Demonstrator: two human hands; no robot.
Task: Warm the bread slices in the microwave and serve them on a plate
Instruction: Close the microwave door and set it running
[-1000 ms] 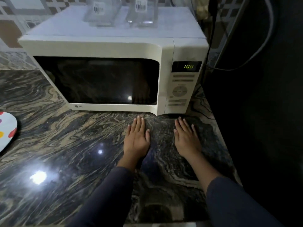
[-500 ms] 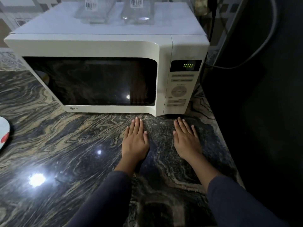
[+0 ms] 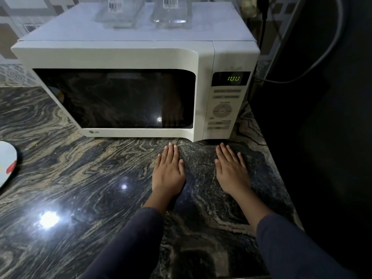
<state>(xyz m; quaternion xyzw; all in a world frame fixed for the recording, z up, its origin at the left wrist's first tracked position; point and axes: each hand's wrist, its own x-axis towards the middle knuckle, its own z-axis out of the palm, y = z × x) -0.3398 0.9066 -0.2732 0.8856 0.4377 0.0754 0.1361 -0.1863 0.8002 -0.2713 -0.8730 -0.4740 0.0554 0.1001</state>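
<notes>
A white microwave (image 3: 124, 57) stands on the marble counter with its dark door (image 3: 114, 98) closed; green digits glow on its display (image 3: 233, 78). Nothing can be made out behind the dark glass, so no bread is in sight. My left hand (image 3: 168, 170) lies flat, palm down, on the counter just in front of the door's right end. My right hand (image 3: 231, 170) lies flat beside it, below the control panel (image 3: 221, 111). Both hold nothing. The edge of a white plate (image 3: 6, 164) with coloured spots shows at the far left.
The dark swirled marble counter (image 3: 80, 188) stretches left and toward me. Two clear glass containers (image 3: 171, 13) stand on top of the microwave. A dark wall or appliance (image 3: 322, 137) closes off the right side, with a grey cable (image 3: 326, 47) hanging there.
My hands have stayed flat on the counter. The view has shifted slightly, so the plate at the left edge shows a little differently.
</notes>
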